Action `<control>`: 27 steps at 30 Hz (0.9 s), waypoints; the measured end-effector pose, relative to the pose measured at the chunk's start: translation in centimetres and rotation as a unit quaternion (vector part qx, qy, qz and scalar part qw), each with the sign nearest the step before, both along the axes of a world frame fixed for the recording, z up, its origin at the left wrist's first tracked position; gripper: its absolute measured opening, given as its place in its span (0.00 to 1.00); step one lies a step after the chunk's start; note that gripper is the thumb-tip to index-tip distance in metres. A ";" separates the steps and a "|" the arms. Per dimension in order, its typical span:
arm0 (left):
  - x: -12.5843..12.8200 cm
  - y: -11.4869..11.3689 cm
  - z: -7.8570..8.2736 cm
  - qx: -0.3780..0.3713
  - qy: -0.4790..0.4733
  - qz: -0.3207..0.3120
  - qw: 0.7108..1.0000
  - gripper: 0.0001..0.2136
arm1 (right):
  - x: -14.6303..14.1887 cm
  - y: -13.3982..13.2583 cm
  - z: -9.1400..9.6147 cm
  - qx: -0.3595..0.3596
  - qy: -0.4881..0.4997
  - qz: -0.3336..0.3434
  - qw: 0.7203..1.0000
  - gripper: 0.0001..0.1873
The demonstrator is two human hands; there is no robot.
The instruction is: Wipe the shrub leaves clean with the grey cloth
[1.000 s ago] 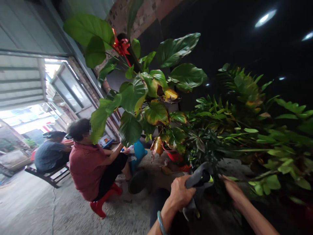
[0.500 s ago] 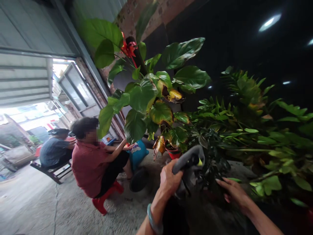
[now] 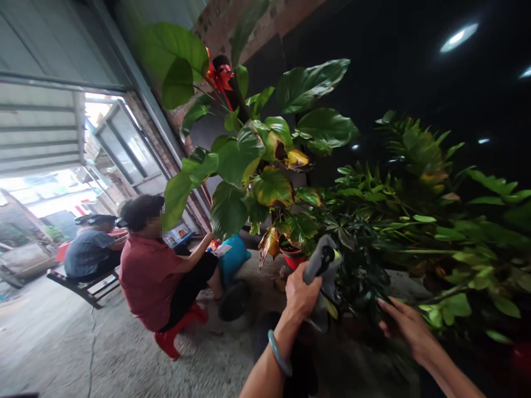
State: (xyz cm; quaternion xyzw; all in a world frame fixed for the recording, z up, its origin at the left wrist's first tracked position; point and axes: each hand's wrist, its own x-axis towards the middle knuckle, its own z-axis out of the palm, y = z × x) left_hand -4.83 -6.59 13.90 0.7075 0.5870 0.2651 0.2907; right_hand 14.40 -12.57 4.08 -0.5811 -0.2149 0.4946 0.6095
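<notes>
My left hand (image 3: pixel 302 293), with a pale green bangle (image 3: pixel 280 352) at its wrist, grips a grey cloth (image 3: pixel 320 265). Black and yellow patches show in the cloth's folds; whether they are part of it or a thing inside, I cannot make out. To its right, my right hand (image 3: pixel 400 323) has its fingers closed at a dark-leaved plant (image 3: pixel 365 282), seemingly pinching a leaf; its fingertips are partly lost in shadow. Behind the cloth stands a red pot (image 3: pixel 292 258) below a tall, broad-leaved plant (image 3: pixel 240 157), some of whose leaves are yellow and brown.
On the left, a person in a red shirt (image 3: pixel 145 271) sits on a red stool (image 3: pixel 168 337). Farther back, another person (image 3: pixel 89 254) sits on a bench (image 3: pixel 85 287). A black bucket (image 3: pixel 234 301) and a blue bag (image 3: pixel 234 257) stand nearby. Leafy plants (image 3: pixel 448 232) crowd the right.
My left hand and the grey cloth have shifted right, closer to the dark leaves. My right hand has moved slightly right. The seated person's hands have shifted a little.
</notes>
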 end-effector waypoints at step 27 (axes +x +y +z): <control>-0.1 0.5 0.6 0.065 0.006 -0.051 0.997 0.21 | 1.1 -0.3 -0.8 -0.042 -0.050 0.021 0.998 0.10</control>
